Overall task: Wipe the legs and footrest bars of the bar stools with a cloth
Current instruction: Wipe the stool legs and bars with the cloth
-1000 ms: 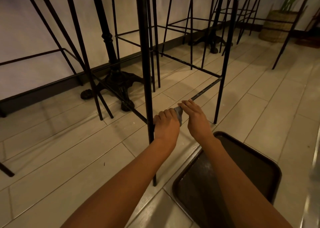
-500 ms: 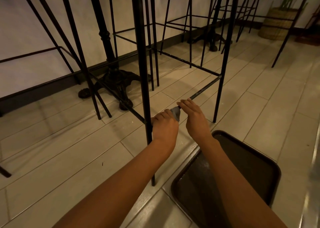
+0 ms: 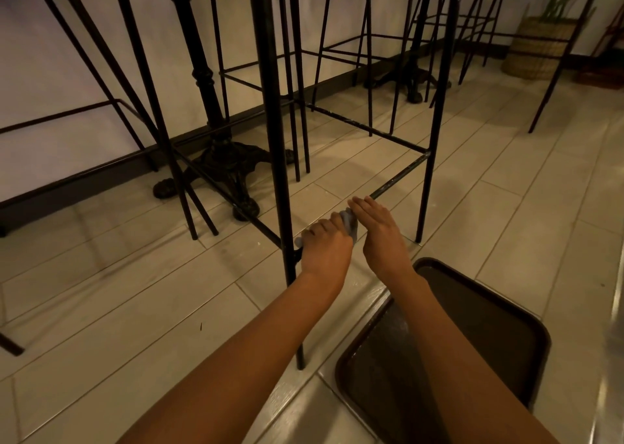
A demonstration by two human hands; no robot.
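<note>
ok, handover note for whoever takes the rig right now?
Left hand: grips the cloth on the front footrest bar, next to the near leg.
Right hand: fingers straight, laid over the bar beside the cloth.
Tray: on the floor, to the right.
Done: cannot tell what is already wiped.
Left: the bar toward the right leg shows pale specks; then the other bars, legs and stools.

Pale tiled floor (image 3: pixel 101 308), white wall (image 3: pixel 50 72), potted plant (image 3: pixel 553 1)
</note>
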